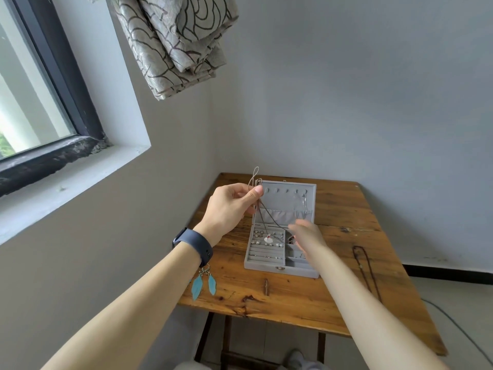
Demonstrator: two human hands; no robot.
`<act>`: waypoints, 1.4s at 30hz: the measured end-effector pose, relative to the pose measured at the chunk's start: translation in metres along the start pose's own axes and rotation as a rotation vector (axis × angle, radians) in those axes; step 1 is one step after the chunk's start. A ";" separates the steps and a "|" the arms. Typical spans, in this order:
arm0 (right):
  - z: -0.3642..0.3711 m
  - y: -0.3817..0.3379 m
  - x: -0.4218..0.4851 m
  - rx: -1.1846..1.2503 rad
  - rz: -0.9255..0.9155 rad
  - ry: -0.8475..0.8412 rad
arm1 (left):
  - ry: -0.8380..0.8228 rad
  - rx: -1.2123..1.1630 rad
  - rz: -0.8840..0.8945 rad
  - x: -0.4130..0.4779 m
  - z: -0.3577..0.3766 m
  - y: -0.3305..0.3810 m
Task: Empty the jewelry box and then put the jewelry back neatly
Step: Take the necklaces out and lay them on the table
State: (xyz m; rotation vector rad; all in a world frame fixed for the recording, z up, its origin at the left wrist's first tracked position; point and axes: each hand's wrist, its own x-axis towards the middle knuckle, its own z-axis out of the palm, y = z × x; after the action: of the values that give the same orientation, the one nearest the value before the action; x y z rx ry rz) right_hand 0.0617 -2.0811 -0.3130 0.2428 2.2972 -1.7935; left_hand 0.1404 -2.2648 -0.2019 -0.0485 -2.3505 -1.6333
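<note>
2 hands: left hand (229, 206) above the jewelry box's (266, 268) back-left corner, right hand (306, 233) over its right compartments.
Left fingers (256, 194): pinching the necklace (262, 209) by its top loop.
Necklace axis: slants down to the pendant (268, 239) at the box's ring rows.
Right fingers: blurred; I cannot tell their grasp.
Nearer the pendant: right hand, just beside it.

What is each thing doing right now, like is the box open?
Grey velvet jewelry box: open, lid upright.
Thin brown cord necklace: held up, pinched by left hand.
Right hand: blurred, open over box.
Dark beaded necklace: lying on wooden table.
Turquoise feather earrings: lying at table edge.
</note>
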 end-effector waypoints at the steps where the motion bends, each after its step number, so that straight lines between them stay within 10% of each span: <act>1: -0.001 0.001 -0.011 -0.025 -0.040 0.013 | -0.010 -0.004 0.000 -0.002 0.001 0.001; 15: 0.005 0.030 -0.152 0.154 -0.396 -0.225 | -0.265 -0.269 -0.145 -0.045 0.015 -0.005; 42: 0.000 0.174 -0.162 0.209 -0.021 -0.192 | -0.313 -0.431 -0.247 -0.052 0.005 -0.035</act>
State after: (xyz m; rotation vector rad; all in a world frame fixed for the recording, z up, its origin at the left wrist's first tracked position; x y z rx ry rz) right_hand 0.2633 -2.0380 -0.4319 0.0749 1.9925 -1.9747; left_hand 0.1827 -2.2657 -0.2484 -0.1100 -2.2355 -2.3856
